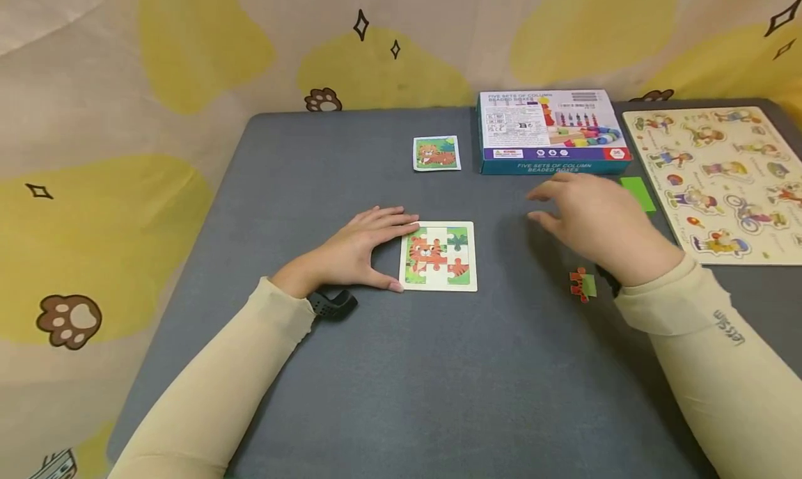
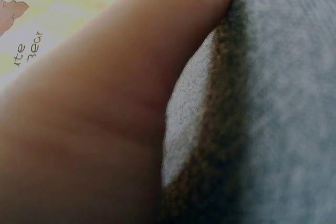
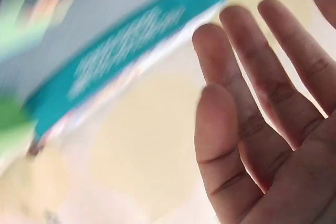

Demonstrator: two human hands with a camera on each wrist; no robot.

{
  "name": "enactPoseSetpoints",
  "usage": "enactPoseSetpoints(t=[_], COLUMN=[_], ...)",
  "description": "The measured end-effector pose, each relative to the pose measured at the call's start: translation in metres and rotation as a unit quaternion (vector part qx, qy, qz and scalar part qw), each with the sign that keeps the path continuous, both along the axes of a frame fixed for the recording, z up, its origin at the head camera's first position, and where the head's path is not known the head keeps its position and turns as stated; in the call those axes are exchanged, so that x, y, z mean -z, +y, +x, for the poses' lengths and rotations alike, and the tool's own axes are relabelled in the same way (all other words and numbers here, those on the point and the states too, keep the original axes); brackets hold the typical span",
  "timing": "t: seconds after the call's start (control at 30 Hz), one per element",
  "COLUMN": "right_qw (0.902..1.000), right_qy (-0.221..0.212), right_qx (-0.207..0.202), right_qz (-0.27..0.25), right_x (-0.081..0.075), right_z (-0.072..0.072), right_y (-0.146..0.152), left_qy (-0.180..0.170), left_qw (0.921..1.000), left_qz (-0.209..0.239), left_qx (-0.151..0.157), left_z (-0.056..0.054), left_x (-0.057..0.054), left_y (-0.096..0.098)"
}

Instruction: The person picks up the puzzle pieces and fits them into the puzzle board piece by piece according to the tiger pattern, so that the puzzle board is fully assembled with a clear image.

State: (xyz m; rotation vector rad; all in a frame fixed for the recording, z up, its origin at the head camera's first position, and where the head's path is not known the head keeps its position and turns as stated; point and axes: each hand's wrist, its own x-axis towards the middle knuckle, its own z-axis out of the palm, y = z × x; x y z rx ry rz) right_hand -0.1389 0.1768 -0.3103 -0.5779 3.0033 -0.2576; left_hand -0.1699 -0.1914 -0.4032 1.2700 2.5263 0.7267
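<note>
A small square puzzle tray (image 1: 474,256) with a white rim lies mid-table, several tiger picture pieces in it and pale gaps between them. My left hand (image 1: 354,249) rests at its left side, fingers spread, with fingertips at the upper left corner and the thumb at the lower left one. Over the table to the right, my right hand (image 1: 595,218) is held with relaxed fingers and nothing in them; the right wrist view shows the bare palm and fingers (image 3: 252,82). Below that hand lie orange and green puzzle pieces (image 1: 578,284), seemingly overlapping. The left wrist view is mostly the thumb side.
A tiger picture card (image 1: 436,153) lies behind the tray. Right of it stands a beaded boxes carton (image 1: 554,131). A large wooden board with children figures (image 1: 720,186) covers the right edge. Beside it is a bright green piece (image 1: 639,193), partly hidden by my hand.
</note>
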Motion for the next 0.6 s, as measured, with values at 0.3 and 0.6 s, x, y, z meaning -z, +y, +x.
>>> enactPoseSetpoints(t=[0.3,0.6], right_qw=[0.9931,0.9935], right_qy=[-0.084,-0.093], right_qx=[0.069,0.063], right_qz=[0.045,0.021], right_x=[0.002,0.029], right_z=[-0.015,-0.022], right_y=[0.065,0.072], left_qy=[-0.005,-0.004], left_qw=[0.9998,0.9997], left_qz=[0.008,0.009], left_qx=[-0.017,-0.024], left_z=[0.000,-0.001], left_x=[-0.001,0.000], left_y=[0.001,0.004])
